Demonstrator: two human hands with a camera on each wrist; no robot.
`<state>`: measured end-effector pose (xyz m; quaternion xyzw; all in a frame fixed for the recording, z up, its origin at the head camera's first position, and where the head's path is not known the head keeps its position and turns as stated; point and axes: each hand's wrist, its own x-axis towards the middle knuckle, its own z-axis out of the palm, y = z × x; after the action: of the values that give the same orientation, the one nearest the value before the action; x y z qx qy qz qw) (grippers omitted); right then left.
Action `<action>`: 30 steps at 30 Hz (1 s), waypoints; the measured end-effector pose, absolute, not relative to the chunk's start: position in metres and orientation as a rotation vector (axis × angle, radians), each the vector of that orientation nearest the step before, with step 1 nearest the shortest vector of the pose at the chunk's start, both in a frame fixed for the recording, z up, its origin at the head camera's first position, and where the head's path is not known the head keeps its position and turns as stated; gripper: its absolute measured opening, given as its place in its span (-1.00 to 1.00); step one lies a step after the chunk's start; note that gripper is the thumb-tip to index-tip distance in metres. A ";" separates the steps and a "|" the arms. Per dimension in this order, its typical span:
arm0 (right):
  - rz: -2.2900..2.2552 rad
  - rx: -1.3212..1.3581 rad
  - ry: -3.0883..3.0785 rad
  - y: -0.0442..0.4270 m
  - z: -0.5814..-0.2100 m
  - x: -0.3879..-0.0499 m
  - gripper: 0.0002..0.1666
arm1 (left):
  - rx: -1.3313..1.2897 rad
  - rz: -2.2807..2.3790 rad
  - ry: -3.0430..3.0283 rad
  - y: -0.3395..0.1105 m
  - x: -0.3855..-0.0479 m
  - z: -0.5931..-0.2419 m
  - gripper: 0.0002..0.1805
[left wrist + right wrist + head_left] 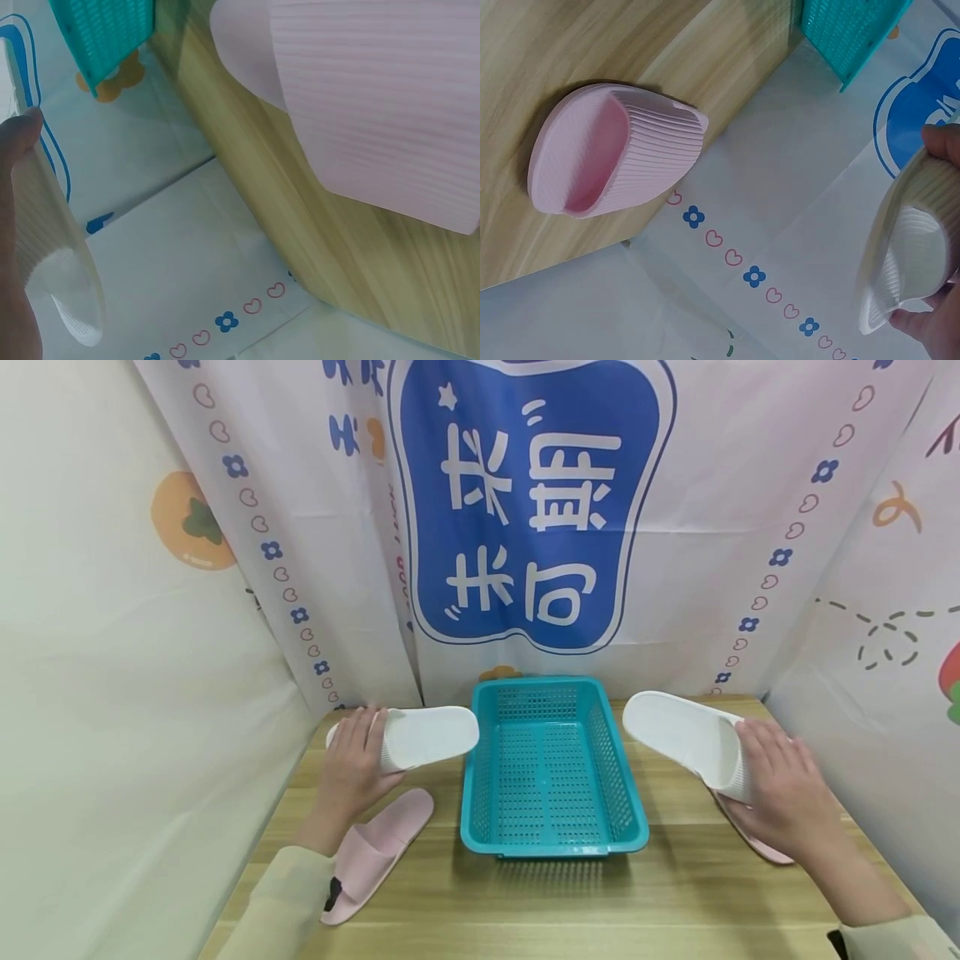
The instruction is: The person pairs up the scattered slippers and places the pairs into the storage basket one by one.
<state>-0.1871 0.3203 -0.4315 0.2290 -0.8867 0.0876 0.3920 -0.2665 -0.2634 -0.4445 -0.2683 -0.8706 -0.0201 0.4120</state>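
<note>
My left hand (354,770) grips a white slipper (429,737) across its strap, held up left of the teal basket (480,827). On the other side, my right hand (783,785) holds a second white slipper (678,733) by its ribbed strap, tilted, with its heel toward the basket. Below my left hand a pink slipper (375,856) lies on the table. Another pink slipper (615,154) rests on the table in the right wrist view; in the head view my right hand and its slipper mostly hide it.
The perforated basket stands in the middle of the wooden table (540,910), and no things show inside it. A printed curtain (720,527) hangs behind the table, with white cloth walls at left and right.
</note>
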 end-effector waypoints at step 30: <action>0.187 0.675 -2.257 0.296 -0.424 -0.193 0.04 | -0.772 -0.049 -2.204 -0.219 -0.257 -0.433 0.17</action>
<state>-0.1928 0.2964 -0.4238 0.2641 -0.8836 0.0733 0.3795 -0.2569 -0.2187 -0.4332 -0.3041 -0.8680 -0.0193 0.3921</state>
